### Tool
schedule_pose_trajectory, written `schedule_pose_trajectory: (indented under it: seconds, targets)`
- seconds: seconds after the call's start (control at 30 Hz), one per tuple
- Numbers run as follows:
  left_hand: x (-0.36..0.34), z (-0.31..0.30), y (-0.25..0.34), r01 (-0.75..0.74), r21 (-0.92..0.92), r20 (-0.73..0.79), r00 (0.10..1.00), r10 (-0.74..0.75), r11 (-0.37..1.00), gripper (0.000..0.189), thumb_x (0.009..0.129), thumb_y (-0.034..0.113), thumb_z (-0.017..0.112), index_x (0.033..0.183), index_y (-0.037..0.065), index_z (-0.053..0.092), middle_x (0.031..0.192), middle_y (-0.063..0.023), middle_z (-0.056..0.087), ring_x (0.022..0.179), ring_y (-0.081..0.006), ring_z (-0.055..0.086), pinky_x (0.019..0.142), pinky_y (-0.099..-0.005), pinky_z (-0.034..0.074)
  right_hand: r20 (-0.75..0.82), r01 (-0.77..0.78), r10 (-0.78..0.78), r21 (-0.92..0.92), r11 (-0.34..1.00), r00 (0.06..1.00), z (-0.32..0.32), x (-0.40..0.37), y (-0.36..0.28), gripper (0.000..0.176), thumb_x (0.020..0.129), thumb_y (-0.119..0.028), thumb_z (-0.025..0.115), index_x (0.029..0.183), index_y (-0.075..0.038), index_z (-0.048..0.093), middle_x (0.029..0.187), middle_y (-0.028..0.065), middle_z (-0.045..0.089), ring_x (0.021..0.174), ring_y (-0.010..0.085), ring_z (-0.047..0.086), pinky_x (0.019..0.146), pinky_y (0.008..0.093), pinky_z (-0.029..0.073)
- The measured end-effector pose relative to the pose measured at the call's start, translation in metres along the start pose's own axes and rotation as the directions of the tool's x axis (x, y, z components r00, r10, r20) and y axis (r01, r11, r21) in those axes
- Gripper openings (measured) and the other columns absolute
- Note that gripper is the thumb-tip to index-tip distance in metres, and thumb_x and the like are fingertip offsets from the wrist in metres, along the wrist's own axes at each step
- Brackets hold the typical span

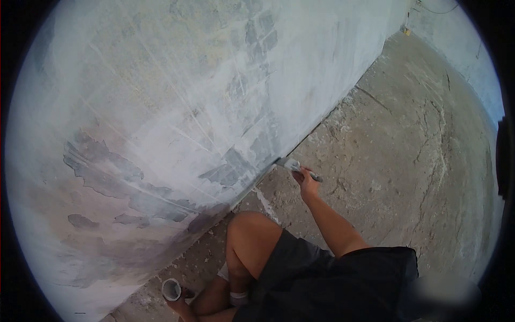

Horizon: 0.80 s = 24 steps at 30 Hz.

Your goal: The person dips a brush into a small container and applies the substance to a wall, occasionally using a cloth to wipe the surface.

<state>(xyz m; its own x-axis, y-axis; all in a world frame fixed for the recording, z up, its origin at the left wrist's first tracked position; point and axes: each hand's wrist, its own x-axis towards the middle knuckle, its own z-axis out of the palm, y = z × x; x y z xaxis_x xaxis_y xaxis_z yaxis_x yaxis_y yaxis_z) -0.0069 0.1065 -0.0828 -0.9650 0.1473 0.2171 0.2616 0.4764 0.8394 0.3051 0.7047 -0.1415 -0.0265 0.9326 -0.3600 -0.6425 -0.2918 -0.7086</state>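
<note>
- Right hand [307,182]: fingers closed round the handle of a brush [292,165], arm stretched forward and down.
- Brush: flat, pale with paint. Its bristle end touches the wall [177,96] at the bottom edge, right where the wall meets the floor [386,161].
- Left hand [181,305]: low at the bottom edge of the view beside the bent leg, clasping a small round cup [171,289] held open end up. What is inside cannot be made out.
- Knee [251,228] and dark shorts [343,279]: the person crouches near the foot of the wall, between the two hands.
- Wall: mostly coated whitish, with streaky strokes. Grey patches [228,172] show through along the lower part and to the left, and some more high up.
- Progress, as a judgement: the coat looks well advanced across the upper and far stretches. The bottom strip by the brush and the grey and brownish areas at lower left look left to cover.
- Floor: bare rough concrete, cracked, with pale splashes along the wall's foot.
- Writing, brands, labels: none legible on the brush, the cup or the wall.
</note>
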Motion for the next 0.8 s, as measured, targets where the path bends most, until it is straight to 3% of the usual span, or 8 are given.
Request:
schedule_pose_trajectory:
  seconds: [0.23,0.33,0.47,0.53,0.67,0.8]
  targets:
    - [0.003,-0.001,-0.010,0.008,0.048,-0.013,1.000,-0.008,0.999,0.080,0.054,0.012,0.093,0.124,-0.003,0.057,0.110,-0.0127,0.068,0.098,-0.0249,0.064,0.090,-0.0383,0.050,0.195,0.081,-0.133,0.251,0.964,0.972,0.046,-0.028,-0.051,0.018,0.094,-0.010,0.058,0.109,0.001,0.057,0.104,0.0170,0.066,0.095,0.0296,0.068,0.090,0.0405,0.057]
    - [0.005,-0.002,-0.010,0.029,-0.003,0.029,0.999,-0.029,1.000,0.082,0.053,0.011,0.093,0.125,-0.003,0.057,0.111,-0.0134,0.068,0.099,-0.0254,0.064,0.091,-0.0384,0.050,0.091,0.142,-0.178,0.305,0.942,0.980,0.042,-0.037,-0.059,0.019,0.092,-0.008,0.059,0.109,0.002,0.058,0.098,0.0172,0.067,0.090,0.0304,0.070,0.085,0.0414,0.059]
    - [0.006,-0.003,-0.010,0.006,0.030,0.019,1.000,-0.007,1.000,0.083,0.052,0.010,0.092,0.126,-0.003,0.057,0.112,-0.0130,0.068,0.101,-0.0248,0.064,0.091,-0.0378,0.050,-0.046,0.079,-0.072,0.171,0.982,0.996,0.018,-0.017,-0.014,0.018,0.094,-0.011,0.058,0.108,0.000,0.058,0.100,0.0166,0.068,0.091,0.0285,0.070,0.084,0.0380,0.057]
    - [0.004,-0.005,-0.016,0.043,0.024,0.023,0.999,-0.043,0.999,0.082,0.053,0.009,0.092,0.126,-0.002,0.057,0.113,-0.0121,0.067,0.101,-0.0240,0.064,0.091,-0.0367,0.049,-0.100,0.014,-0.015,-0.012,1.000,0.995,0.009,-0.013,0.005,0.016,0.094,-0.010,0.058,0.107,0.000,0.059,0.099,0.0162,0.067,0.087,0.0275,0.070,0.082,0.0381,0.059]
    - [0.000,-0.003,0.007,-0.001,0.113,0.008,1.000,0.000,0.994,0.081,0.054,0.008,0.091,0.127,-0.002,0.056,0.114,-0.0113,0.067,0.102,-0.0238,0.063,0.092,-0.0359,0.049,-0.093,0.035,-0.036,-0.018,0.999,0.995,0.029,-0.023,0.003,0.016,0.091,-0.007,0.061,0.105,0.002,0.060,0.098,0.0174,0.068,0.088,0.0283,0.071,0.081,0.0398,0.059]
    - [-0.003,0.003,0.026,0.038,0.072,-0.001,0.999,-0.038,0.997,0.082,0.054,0.009,0.092,0.127,-0.001,0.056,0.114,-0.0108,0.066,0.103,-0.0238,0.062,0.093,-0.0361,0.048,0.124,0.145,-0.147,0.019,0.989,0.981,0.090,-0.063,-0.057,0.015,0.091,-0.007,0.061,0.104,0.002,0.060,0.098,0.0170,0.067,0.085,0.0278,0.071,0.081,0.0396,0.060]
